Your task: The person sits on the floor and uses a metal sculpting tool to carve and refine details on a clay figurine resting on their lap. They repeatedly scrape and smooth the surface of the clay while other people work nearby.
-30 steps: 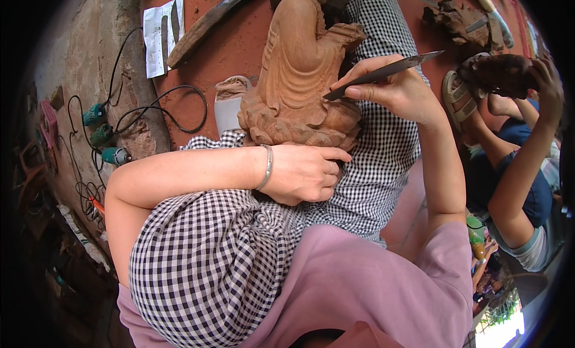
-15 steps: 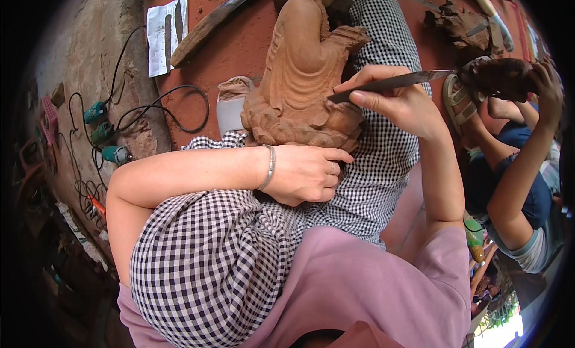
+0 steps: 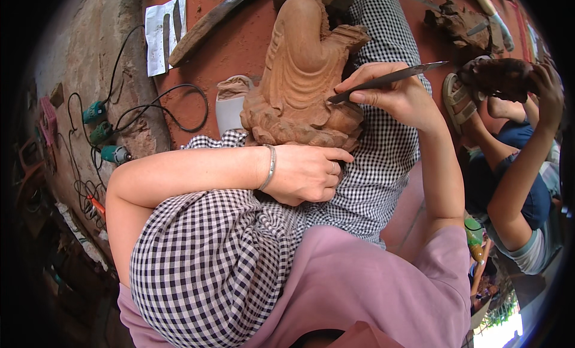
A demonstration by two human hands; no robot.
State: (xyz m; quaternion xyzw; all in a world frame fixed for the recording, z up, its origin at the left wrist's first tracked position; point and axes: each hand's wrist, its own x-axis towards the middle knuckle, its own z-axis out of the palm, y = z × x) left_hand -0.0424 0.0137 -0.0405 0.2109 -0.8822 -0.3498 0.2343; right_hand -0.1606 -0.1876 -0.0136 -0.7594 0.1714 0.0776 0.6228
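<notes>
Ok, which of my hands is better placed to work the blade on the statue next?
Probably your right hand: it already holds the blade at the statue. Your left hand lies near the statue, showing no tool.

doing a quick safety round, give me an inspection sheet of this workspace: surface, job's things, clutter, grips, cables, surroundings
surface: red tiled floor, dusty in places
job's things: reddish-brown carved wooden figure; dark flat metal blade, one end at the figure's lower part
clutter: white paper sheet bearing two slim dark blades; long brown bar beside it
grips: right grip pinches the blade; left grip lies below the figure, hold unclear
cables: black cables, looped near three teal power tools
surroundings: another person's hand holding a rough dark-brown piece
</notes>
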